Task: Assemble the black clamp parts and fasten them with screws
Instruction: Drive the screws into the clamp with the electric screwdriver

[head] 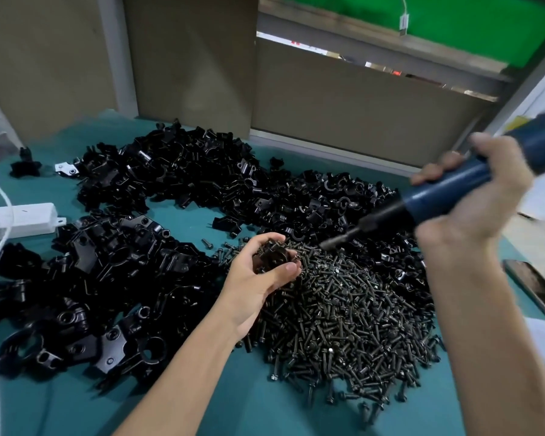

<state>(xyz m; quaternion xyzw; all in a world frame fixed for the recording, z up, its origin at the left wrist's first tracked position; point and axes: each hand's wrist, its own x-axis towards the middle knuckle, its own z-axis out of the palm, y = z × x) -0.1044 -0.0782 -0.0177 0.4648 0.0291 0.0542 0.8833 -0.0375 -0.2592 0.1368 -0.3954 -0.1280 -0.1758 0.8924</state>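
Our left hand [258,278] is palm up with fingers curled round one black clamp part [272,256], held over the far left edge of the screw pile [353,319]. Our right hand [475,199] grips the blue electric screwdriver [444,191], its bit angled down, near that part but apart. Loose clamp parts [170,174] are heaped to the left and behind on the green table [221,404]
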